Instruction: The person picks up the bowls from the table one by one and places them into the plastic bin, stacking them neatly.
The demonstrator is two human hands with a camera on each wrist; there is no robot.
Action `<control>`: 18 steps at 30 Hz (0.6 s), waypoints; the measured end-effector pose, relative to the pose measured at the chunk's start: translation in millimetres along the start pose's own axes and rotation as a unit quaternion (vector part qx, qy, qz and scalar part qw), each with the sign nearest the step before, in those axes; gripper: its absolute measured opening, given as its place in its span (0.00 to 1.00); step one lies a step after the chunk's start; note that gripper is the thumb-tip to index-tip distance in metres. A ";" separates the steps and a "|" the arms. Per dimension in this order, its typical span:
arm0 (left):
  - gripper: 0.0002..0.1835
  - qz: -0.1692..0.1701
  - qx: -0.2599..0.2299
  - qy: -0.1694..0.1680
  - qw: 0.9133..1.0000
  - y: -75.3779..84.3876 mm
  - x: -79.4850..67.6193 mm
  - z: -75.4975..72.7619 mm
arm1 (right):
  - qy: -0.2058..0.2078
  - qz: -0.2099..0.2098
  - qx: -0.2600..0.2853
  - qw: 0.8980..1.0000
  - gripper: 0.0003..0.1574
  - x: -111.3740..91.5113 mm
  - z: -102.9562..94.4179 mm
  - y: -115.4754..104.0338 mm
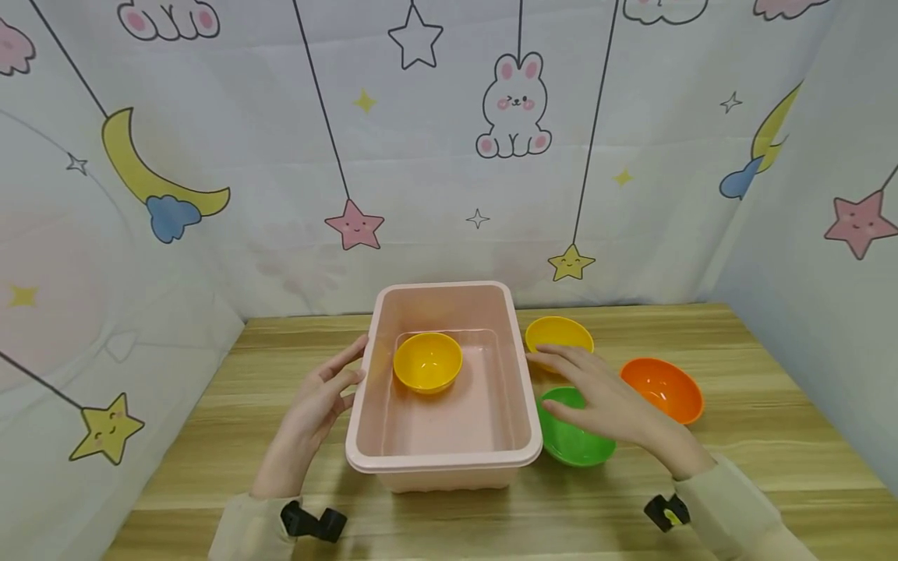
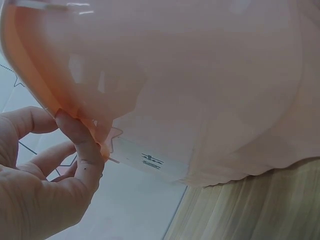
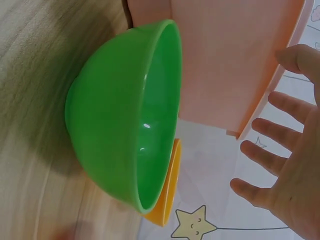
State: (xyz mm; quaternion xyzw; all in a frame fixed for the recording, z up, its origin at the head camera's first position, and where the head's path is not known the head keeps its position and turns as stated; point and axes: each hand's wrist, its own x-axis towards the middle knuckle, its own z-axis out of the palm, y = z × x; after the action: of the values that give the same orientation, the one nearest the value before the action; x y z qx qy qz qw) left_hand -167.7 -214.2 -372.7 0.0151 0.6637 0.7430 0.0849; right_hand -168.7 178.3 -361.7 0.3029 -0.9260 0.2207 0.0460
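A pink plastic bin [image 1: 443, 461] stands in the middle of the table with one yellow bowl [image 1: 428, 363] inside. My left hand [image 1: 319, 405] is at the bin's left side; its fingertips touch the outer rim, as the left wrist view also shows. My right hand [image 1: 596, 389] hovers, fingers spread and holding nothing, to the right of the bin. Below it is a green bowl [image 3: 110, 115], upright beside the bin. Another yellow bowl [image 1: 557, 331] sits behind the green one, partly covered by the right fingers. Farther right lies an orange bowl [image 1: 662, 389].
The wooden table [image 1: 231, 436] meets a white printed curtain [image 1: 435, 171] at its back edge, and more curtain hangs at both sides. Each wrist carries a black camera mount [image 1: 313, 522].
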 end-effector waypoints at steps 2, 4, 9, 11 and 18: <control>0.33 0.001 0.000 0.000 1.000 0.6 -0.3 0.5 | -0.004 0.005 -0.005 1.000 0.40 -1.7 0.7 1.8; 0.32 0.002 0.001 0.000 1.000 0.7 -0.3 0.7 | -0.008 0.007 -0.012 1.000 0.40 -3.0 1.8 4.0; 0.33 0.001 0.003 0.001 1.000 0.5 -0.8 0.7 | -0.024 -0.002 -0.028 0.999 0.39 -4.8 5.1 8.4; 0.33 0.000 0.002 0.000 1.000 0.4 -0.9 0.7 | -0.032 -0.005 -0.032 0.999 0.40 -5.1 6.4 9.6; 0.32 0.000 0.002 -0.003 1.000 0.3 0.1 0.6 | -0.059 0.009 -0.031 0.998 0.43 -8.0 9.3 12.6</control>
State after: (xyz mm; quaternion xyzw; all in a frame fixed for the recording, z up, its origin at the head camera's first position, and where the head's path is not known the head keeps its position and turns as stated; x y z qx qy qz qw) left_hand -167.7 -213.6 -372.4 0.0177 0.6649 0.7416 0.0872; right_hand -169.1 187.6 -376.6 0.3057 -0.9361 0.1739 -0.0017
